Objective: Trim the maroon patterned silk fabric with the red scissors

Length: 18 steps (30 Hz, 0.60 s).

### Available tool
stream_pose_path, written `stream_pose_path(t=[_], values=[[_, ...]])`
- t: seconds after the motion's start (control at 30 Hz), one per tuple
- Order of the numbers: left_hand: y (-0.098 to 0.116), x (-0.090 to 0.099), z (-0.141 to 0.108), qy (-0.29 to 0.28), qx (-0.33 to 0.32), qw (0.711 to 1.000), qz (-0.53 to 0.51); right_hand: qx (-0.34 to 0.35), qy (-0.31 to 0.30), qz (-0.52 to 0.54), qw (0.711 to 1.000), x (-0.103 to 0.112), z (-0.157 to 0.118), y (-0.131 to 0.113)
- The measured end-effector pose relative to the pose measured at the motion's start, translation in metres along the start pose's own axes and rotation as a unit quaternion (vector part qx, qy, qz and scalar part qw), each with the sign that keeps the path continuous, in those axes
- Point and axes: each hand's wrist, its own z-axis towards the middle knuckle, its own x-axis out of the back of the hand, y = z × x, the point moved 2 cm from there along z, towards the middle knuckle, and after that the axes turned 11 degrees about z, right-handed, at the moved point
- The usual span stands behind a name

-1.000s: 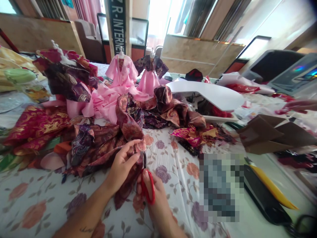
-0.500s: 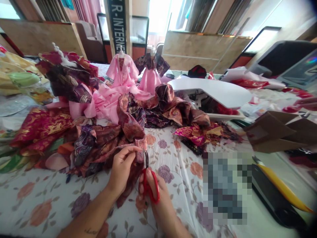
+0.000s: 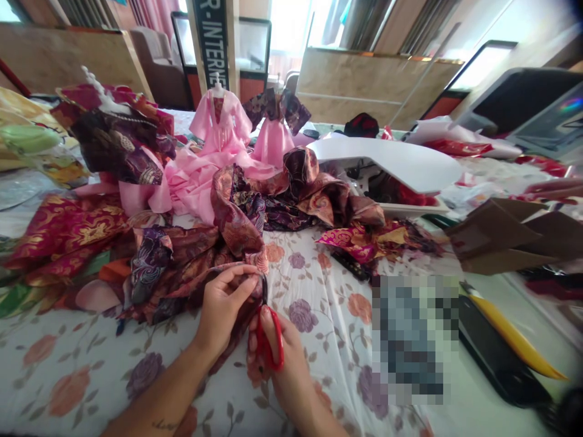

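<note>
My left hand (image 3: pixel 226 306) pinches the edge of the patterned brown-red fabric (image 3: pixel 239 227) between thumb and fingers. Just to its right, my right hand (image 3: pixel 277 349) is closed around the red handles of the scissors (image 3: pixel 272 340). The dark blades point away from me and lie against the fabric edge beside my left fingertips; how far apart they are is hard to tell. From my left hand the fabric spreads in folds to the left and back across the floral tablecloth (image 3: pixel 300 315).
Behind the fabric stand small dress forms in pink dresses (image 3: pixel 221 121) and one in dark purple cloth (image 3: pixel 121 142). A white box (image 3: pixel 392 161) is at the back right. Farther right are a cardboard box (image 3: pixel 505 237), a yellow cutter (image 3: pixel 514 334) and a black object (image 3: pixel 498 358).
The view has shifted slightly. My right hand and the scissors have moved a little left, closer to my left hand, and the blades look closer together. My left hand keeps its pinch.
</note>
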Motion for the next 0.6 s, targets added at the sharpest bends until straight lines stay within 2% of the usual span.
stream_pose_path(t=[0.23,0.6], values=[[-0.002,-0.0002,0.0013,0.001,0.014,1.0,-0.019,0.004,-0.004,-0.032,0.999,0.0002,0.0004,-0.0009],[-0.0015,0.0,0.0027,-0.029,0.021,0.997,-0.063,0.016,0.002,-0.063,0.998,-0.0026,0.0001,-0.0035]])
